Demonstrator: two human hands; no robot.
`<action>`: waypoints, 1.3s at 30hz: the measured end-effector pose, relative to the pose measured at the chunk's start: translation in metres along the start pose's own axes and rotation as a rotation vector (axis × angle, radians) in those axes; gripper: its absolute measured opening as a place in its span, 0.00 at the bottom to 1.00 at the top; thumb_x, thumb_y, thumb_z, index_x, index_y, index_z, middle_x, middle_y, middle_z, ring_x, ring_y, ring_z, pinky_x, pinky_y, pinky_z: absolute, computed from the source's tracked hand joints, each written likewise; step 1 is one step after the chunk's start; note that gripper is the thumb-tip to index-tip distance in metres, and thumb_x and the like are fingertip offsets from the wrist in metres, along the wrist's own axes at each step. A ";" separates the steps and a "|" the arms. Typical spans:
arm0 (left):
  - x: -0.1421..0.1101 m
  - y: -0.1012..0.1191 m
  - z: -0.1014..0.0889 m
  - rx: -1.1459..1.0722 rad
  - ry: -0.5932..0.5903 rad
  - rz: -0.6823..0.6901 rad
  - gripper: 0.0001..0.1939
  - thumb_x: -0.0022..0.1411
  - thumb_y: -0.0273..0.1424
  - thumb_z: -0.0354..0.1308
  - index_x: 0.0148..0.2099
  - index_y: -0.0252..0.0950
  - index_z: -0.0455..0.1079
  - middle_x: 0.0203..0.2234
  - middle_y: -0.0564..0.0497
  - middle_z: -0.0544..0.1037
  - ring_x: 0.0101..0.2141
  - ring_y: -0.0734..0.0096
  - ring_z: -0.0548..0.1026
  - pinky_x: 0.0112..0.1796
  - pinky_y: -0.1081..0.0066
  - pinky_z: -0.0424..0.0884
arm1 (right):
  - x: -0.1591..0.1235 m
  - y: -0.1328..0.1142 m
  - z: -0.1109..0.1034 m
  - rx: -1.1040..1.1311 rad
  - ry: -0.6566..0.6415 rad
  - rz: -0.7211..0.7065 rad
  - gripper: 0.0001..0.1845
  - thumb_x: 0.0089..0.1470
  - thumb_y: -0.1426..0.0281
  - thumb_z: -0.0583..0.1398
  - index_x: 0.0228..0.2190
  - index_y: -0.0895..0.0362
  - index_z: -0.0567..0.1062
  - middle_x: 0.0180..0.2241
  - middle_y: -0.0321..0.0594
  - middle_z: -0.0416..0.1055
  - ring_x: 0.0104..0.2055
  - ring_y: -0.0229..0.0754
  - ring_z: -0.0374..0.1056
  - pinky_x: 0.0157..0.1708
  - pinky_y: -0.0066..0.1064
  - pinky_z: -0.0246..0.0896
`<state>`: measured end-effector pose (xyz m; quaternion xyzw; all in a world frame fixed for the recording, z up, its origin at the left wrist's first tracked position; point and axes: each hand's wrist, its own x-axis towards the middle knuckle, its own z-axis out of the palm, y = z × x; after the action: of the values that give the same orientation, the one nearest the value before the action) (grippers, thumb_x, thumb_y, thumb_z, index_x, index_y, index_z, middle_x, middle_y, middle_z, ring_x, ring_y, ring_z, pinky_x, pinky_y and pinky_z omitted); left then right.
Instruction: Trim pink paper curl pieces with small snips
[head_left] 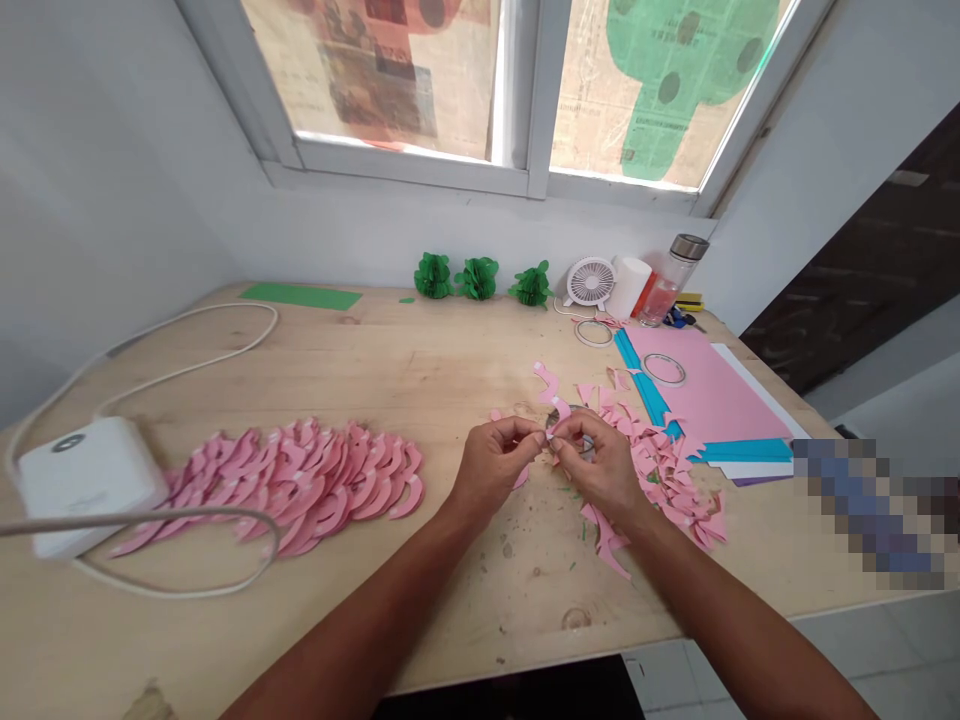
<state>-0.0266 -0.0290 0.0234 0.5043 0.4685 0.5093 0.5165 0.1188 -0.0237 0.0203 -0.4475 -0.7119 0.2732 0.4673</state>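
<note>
Paper bit (pixel 550 434), pink with a whitish part, is between the two hands, above the counter (pixel 420 365) and a little to the right of its middle. The left hand (pixel 491 460) grips it with thumb and forefinger pressed together; the right hand (pixel 606 462) grips it in the same way from the other side, and the fingertips almost meet. The fingers hide most of this bit, so its shape I cannot tell.

Just beyond the hands lies a pink strip (pixel 548 382) with a white tip. Beside the right hand, many pink scraps (pixel 679 490) are spread loosely. Well to the left, curved pink pieces (pixel 322 485) overlap in a wide pile, and many of them carry small white patches. Next to this pile is a white box (pixel 90 470).

At the right side, coloured sheets (pixel 720 390) are stacked, the pink one on top, with a tape roll (pixel 666 383) resting on it. Near the wall stand three green paper ornaments (pixel 478 279), a small fan (pixel 591 282) and a bottle (pixel 671 280).
</note>
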 end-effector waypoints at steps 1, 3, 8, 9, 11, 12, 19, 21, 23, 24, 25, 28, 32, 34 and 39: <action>0.000 0.000 0.000 -0.003 0.000 -0.003 0.07 0.48 0.32 0.59 0.24 0.32 0.72 0.17 0.53 0.71 0.20 0.77 0.66 0.21 0.77 0.60 | 0.000 0.000 0.000 -0.002 0.000 -0.001 0.04 0.46 0.75 0.57 0.23 0.55 0.69 0.26 0.37 0.66 0.31 0.40 0.62 0.28 0.29 0.54; 0.000 0.001 0.000 -0.017 0.006 -0.007 0.07 0.48 0.32 0.59 0.24 0.32 0.72 0.18 0.53 0.72 0.21 0.76 0.67 0.22 0.77 0.62 | 0.000 0.000 0.000 -0.006 -0.002 -0.004 0.04 0.46 0.75 0.57 0.23 0.55 0.69 0.26 0.37 0.66 0.31 0.40 0.62 0.28 0.29 0.54; 0.000 0.003 -0.001 -0.029 0.004 -0.006 0.08 0.48 0.33 0.58 0.23 0.32 0.72 0.19 0.51 0.73 0.22 0.76 0.68 0.23 0.76 0.64 | 0.000 0.000 0.000 -0.017 -0.007 -0.024 0.04 0.45 0.76 0.57 0.23 0.55 0.69 0.26 0.36 0.66 0.31 0.39 0.62 0.29 0.29 0.55; 0.000 0.003 -0.001 -0.026 0.000 -0.003 0.09 0.48 0.33 0.59 0.23 0.32 0.72 0.19 0.51 0.73 0.22 0.76 0.68 0.23 0.76 0.64 | 0.000 0.000 0.000 -0.020 -0.010 -0.030 0.04 0.45 0.76 0.57 0.23 0.55 0.70 0.26 0.36 0.66 0.31 0.39 0.63 0.29 0.29 0.55; 0.001 0.001 -0.001 -0.019 -0.006 0.004 0.09 0.48 0.33 0.59 0.23 0.32 0.72 0.18 0.51 0.72 0.22 0.76 0.68 0.23 0.76 0.64 | 0.000 0.000 -0.001 -0.028 -0.014 -0.042 0.05 0.45 0.76 0.57 0.23 0.55 0.70 0.26 0.36 0.67 0.31 0.39 0.63 0.30 0.29 0.55; 0.001 0.000 -0.001 -0.017 -0.007 0.005 0.09 0.48 0.32 0.59 0.23 0.31 0.72 0.18 0.52 0.72 0.22 0.76 0.67 0.23 0.76 0.64 | 0.000 0.000 -0.001 -0.032 -0.015 -0.047 0.05 0.45 0.76 0.57 0.23 0.55 0.70 0.26 0.36 0.67 0.31 0.39 0.63 0.30 0.29 0.55; 0.001 -0.003 0.000 -0.007 -0.010 0.001 0.09 0.49 0.32 0.58 0.24 0.31 0.72 0.17 0.53 0.71 0.21 0.77 0.67 0.23 0.77 0.62 | 0.001 0.000 -0.001 -0.061 -0.012 -0.061 0.05 0.44 0.77 0.57 0.23 0.55 0.69 0.26 0.36 0.67 0.31 0.39 0.63 0.31 0.29 0.56; 0.001 -0.004 0.000 0.001 -0.008 -0.002 0.09 0.49 0.33 0.58 0.24 0.31 0.71 0.18 0.53 0.72 0.21 0.77 0.67 0.22 0.77 0.62 | 0.001 0.000 -0.001 -0.069 -0.011 -0.060 0.05 0.44 0.77 0.57 0.23 0.56 0.69 0.25 0.36 0.67 0.31 0.39 0.63 0.31 0.29 0.56; 0.002 -0.004 0.000 0.005 -0.011 -0.004 0.09 0.49 0.33 0.58 0.24 0.31 0.72 0.18 0.52 0.72 0.21 0.76 0.67 0.22 0.77 0.62 | 0.002 -0.001 -0.001 -0.076 -0.015 -0.057 0.05 0.44 0.77 0.57 0.23 0.56 0.69 0.25 0.36 0.67 0.31 0.40 0.63 0.31 0.29 0.56; 0.002 -0.003 0.000 0.006 -0.012 -0.004 0.09 0.48 0.33 0.58 0.24 0.31 0.72 0.17 0.52 0.72 0.21 0.76 0.67 0.22 0.77 0.62 | 0.002 -0.001 -0.001 -0.079 -0.015 -0.056 0.05 0.44 0.77 0.57 0.23 0.56 0.69 0.25 0.36 0.67 0.31 0.39 0.63 0.31 0.29 0.56; 0.002 -0.003 0.000 0.007 -0.013 -0.005 0.09 0.48 0.33 0.58 0.24 0.31 0.72 0.17 0.52 0.72 0.21 0.76 0.67 0.22 0.77 0.62 | 0.002 -0.001 -0.001 -0.082 -0.016 -0.055 0.05 0.44 0.77 0.57 0.23 0.56 0.69 0.25 0.36 0.67 0.31 0.39 0.63 0.30 0.29 0.56; 0.002 -0.003 0.000 0.008 -0.003 -0.011 0.09 0.48 0.32 0.58 0.23 0.31 0.71 0.17 0.52 0.72 0.21 0.77 0.67 0.23 0.77 0.62 | 0.002 -0.001 -0.001 -0.092 -0.014 -0.052 0.05 0.44 0.77 0.57 0.23 0.56 0.69 0.25 0.36 0.67 0.31 0.39 0.63 0.30 0.29 0.55; 0.002 -0.001 0.002 -0.008 0.007 -0.021 0.08 0.48 0.31 0.58 0.23 0.31 0.71 0.17 0.52 0.72 0.21 0.76 0.67 0.24 0.77 0.64 | 0.002 -0.002 -0.001 -0.096 -0.011 -0.047 0.05 0.44 0.77 0.56 0.22 0.56 0.69 0.24 0.36 0.66 0.30 0.39 0.62 0.29 0.28 0.55; 0.002 0.000 0.002 -0.018 0.003 -0.017 0.08 0.48 0.31 0.58 0.23 0.32 0.72 0.17 0.52 0.72 0.21 0.76 0.68 0.24 0.76 0.65 | 0.002 -0.001 -0.001 -0.092 -0.010 -0.042 0.05 0.44 0.77 0.56 0.22 0.56 0.69 0.24 0.36 0.65 0.30 0.39 0.62 0.29 0.28 0.54; 0.001 0.003 0.002 -0.046 -0.007 -0.016 0.08 0.48 0.31 0.58 0.22 0.32 0.72 0.17 0.52 0.72 0.21 0.76 0.68 0.24 0.76 0.66 | 0.002 0.000 -0.001 -0.092 -0.013 -0.039 0.05 0.44 0.77 0.56 0.22 0.56 0.68 0.24 0.35 0.65 0.29 0.38 0.62 0.29 0.28 0.54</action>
<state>-0.0250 -0.0287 0.0263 0.4902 0.4589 0.5139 0.5338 0.1193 -0.0224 0.0216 -0.4529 -0.7353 0.2341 0.4466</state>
